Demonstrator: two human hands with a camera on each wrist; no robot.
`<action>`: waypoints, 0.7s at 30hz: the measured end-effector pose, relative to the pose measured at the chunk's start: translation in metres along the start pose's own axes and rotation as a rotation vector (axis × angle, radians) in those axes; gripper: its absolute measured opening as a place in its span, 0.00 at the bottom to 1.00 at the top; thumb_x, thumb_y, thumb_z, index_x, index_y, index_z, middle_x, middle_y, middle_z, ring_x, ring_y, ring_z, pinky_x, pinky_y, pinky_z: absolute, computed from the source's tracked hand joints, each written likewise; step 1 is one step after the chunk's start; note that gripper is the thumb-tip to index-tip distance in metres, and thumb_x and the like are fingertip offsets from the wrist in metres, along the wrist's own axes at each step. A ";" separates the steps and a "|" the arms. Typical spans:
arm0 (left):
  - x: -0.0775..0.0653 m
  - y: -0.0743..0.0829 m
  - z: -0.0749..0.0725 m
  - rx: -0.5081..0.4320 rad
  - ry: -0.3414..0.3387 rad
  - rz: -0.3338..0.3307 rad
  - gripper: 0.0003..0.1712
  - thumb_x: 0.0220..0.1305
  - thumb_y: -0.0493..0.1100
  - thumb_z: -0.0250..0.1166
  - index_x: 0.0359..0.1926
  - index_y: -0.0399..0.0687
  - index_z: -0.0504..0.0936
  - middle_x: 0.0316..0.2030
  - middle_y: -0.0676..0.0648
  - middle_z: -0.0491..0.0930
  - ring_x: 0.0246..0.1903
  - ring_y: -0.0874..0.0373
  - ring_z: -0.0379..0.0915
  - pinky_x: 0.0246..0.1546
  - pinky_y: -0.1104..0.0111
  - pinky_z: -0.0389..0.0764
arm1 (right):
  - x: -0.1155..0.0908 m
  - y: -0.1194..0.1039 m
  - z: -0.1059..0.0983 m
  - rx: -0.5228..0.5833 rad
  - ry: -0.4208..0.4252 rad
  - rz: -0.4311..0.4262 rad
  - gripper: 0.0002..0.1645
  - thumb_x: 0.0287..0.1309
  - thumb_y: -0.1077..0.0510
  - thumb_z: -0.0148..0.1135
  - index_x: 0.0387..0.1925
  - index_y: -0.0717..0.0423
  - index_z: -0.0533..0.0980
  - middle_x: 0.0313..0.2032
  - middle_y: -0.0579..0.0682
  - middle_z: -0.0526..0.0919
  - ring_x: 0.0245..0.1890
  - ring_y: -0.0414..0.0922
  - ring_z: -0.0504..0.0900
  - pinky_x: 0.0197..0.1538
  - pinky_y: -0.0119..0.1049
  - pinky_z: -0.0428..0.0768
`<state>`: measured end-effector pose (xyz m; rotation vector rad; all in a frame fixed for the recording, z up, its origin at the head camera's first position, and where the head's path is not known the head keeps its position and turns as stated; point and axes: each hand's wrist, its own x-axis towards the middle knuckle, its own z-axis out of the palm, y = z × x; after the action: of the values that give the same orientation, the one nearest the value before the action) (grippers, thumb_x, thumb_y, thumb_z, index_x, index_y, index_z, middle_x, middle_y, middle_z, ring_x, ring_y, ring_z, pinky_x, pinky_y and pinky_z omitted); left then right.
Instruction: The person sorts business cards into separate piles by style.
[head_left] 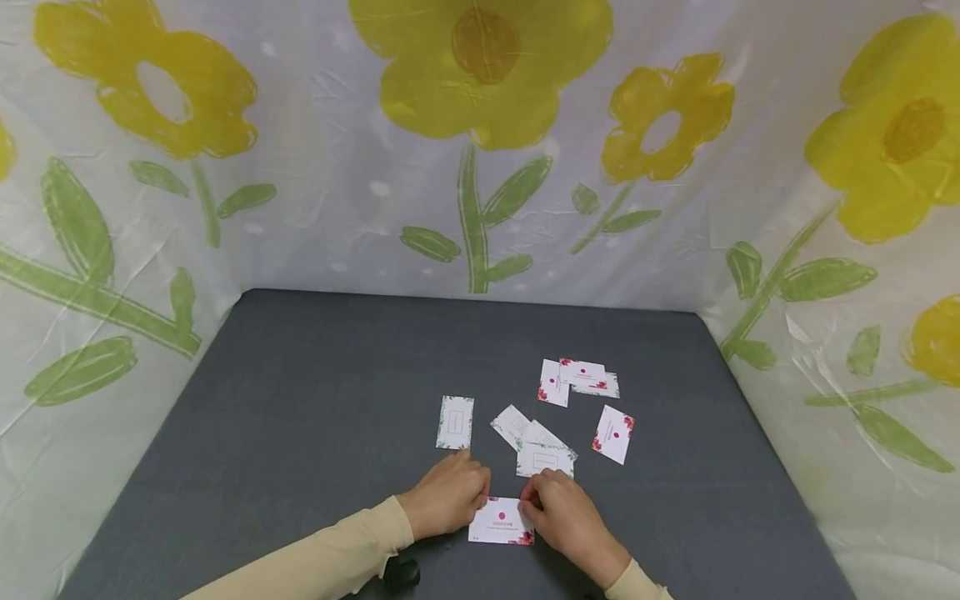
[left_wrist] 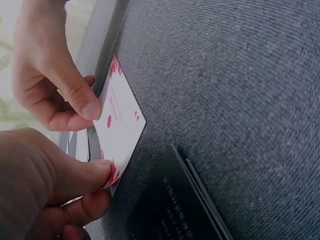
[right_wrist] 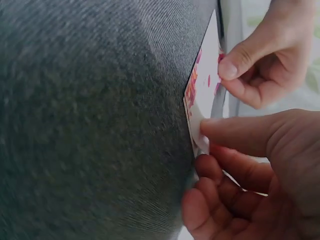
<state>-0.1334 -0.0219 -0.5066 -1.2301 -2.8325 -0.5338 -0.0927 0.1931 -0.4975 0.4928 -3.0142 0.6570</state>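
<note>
A white card with red flowers at its corners lies near the table's front, between my two hands. My left hand pinches its far left corner, thumb on top, as the left wrist view shows. At the far right corner my right hand pinches the same card with thumb and fingers. The card's edge sits low over the dark cloth. Just beyond the right hand is a green-leaf card, overlapping others of its kind. Another green-leaf card lies just past the left fingertips.
Farther back on the dark table several red-flower cards overlap, one on top. A single red-flower card lies to the right. A dark flat thing with pale lettering is close to the left hand. Flower-printed curtains enclose the table.
</note>
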 end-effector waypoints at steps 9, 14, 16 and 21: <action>0.000 0.003 0.002 0.109 -0.005 -0.003 0.10 0.61 0.42 0.73 0.30 0.55 0.78 0.27 0.56 0.73 0.32 0.61 0.65 0.30 0.72 0.63 | -0.001 -0.008 0.004 -0.184 0.090 -0.078 0.11 0.49 0.60 0.76 0.28 0.50 0.78 0.26 0.42 0.74 0.29 0.41 0.71 0.28 0.34 0.73; 0.005 0.001 -0.003 0.022 -0.050 -0.019 0.09 0.61 0.40 0.72 0.36 0.53 0.77 0.30 0.55 0.75 0.31 0.62 0.63 0.30 0.73 0.64 | 0.001 -0.009 0.002 -0.185 0.105 -0.053 0.09 0.50 0.59 0.76 0.28 0.50 0.80 0.26 0.42 0.76 0.29 0.41 0.74 0.28 0.35 0.75; 0.012 0.002 -0.008 -0.036 -0.080 -0.035 0.09 0.63 0.40 0.70 0.41 0.51 0.78 0.33 0.53 0.78 0.32 0.62 0.65 0.32 0.72 0.67 | 0.005 -0.007 -0.006 -0.174 0.110 -0.017 0.08 0.52 0.59 0.76 0.29 0.49 0.81 0.25 0.41 0.76 0.29 0.39 0.74 0.27 0.34 0.74; 0.052 0.000 -0.030 -0.085 -0.109 -0.079 0.14 0.68 0.43 0.67 0.52 0.48 0.80 0.43 0.49 0.84 0.39 0.57 0.75 0.35 0.67 0.76 | 0.036 0.016 -0.044 -0.146 0.113 0.078 0.03 0.58 0.59 0.73 0.33 0.53 0.84 0.26 0.43 0.81 0.30 0.40 0.76 0.28 0.34 0.75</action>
<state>-0.1731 0.0061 -0.4714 -1.2004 -2.9888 -0.6146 -0.1341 0.2139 -0.4610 0.3226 -2.9574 0.4474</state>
